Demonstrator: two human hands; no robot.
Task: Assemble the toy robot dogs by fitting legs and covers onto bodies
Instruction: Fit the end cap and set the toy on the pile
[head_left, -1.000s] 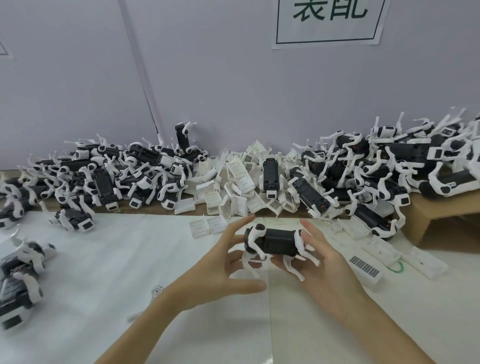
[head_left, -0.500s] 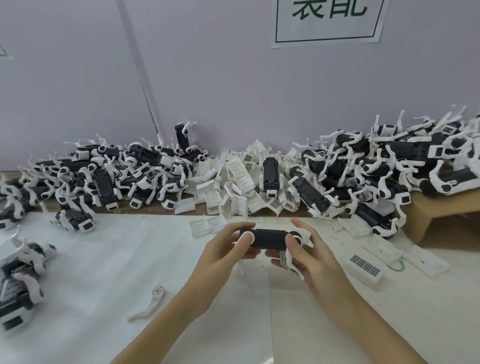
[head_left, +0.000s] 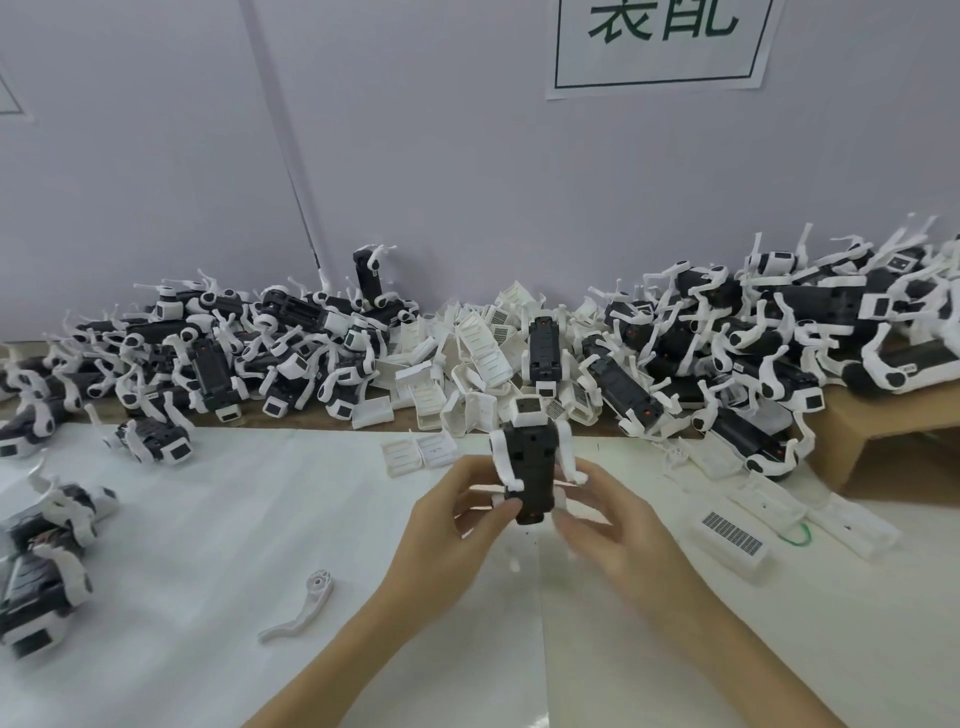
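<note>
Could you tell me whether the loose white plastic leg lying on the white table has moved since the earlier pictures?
No: the loose white plastic leg stays beside the white table's sheet seam.

toy dog (head_left: 531, 467) turned from crosswise to lengthwise, head away

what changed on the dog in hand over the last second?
The toy dog was turned from lying crosswise between the hands to standing on end, its white-framed end now pointing away toward the pile. The left hand, open beside it a second ago, now has a grip on its lower part; the right hand kept hold throughout. The loose white leg on the table and the covers stayed put.
</note>
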